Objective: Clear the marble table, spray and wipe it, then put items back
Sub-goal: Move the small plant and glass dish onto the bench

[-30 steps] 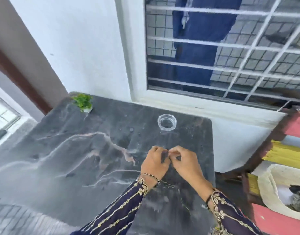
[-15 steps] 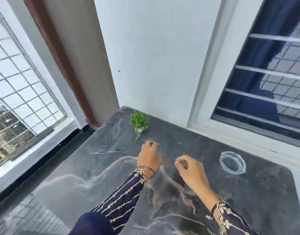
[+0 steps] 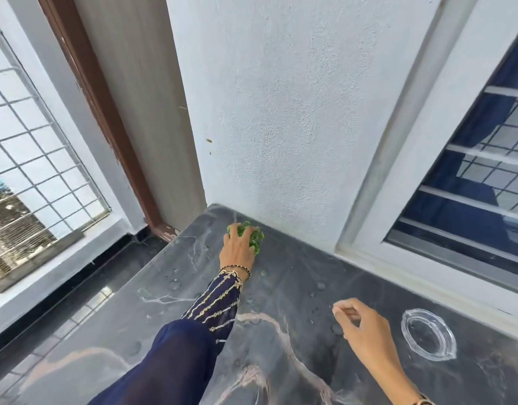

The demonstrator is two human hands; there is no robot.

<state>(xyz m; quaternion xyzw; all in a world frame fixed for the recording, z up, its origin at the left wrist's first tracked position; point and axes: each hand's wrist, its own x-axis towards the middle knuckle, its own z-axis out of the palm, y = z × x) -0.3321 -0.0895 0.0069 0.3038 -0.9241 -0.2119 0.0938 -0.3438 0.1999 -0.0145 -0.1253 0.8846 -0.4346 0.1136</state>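
The dark marble table (image 3: 281, 287) with pale veins fills the lower view, and a few water drops lie on it. At its far corner by the white wall stands a small green plant (image 3: 256, 239). My left hand (image 3: 237, 249) reaches over it, fingers wrapped around the foliage; its pot is hidden under my hand. A clear glass ashtray (image 3: 427, 334) rests on the table at the right. My right hand (image 3: 365, 334) hovers just left of the ashtray, fingers loosely curled with thumb and forefinger pinched; whether they hold anything I cannot tell.
The white wall (image 3: 295, 112) backs the table. A barred window (image 3: 480, 182) with a white frame is at right. A brown door frame (image 3: 99, 112) and a metal grille (image 3: 32, 147) stand at left, past the table's left edge and dark floor.
My left hand has stretched forward from mid-table to the plant and closed around it. My right hand has stayed low near the ashtray. My view has swung left and closer to the wall.
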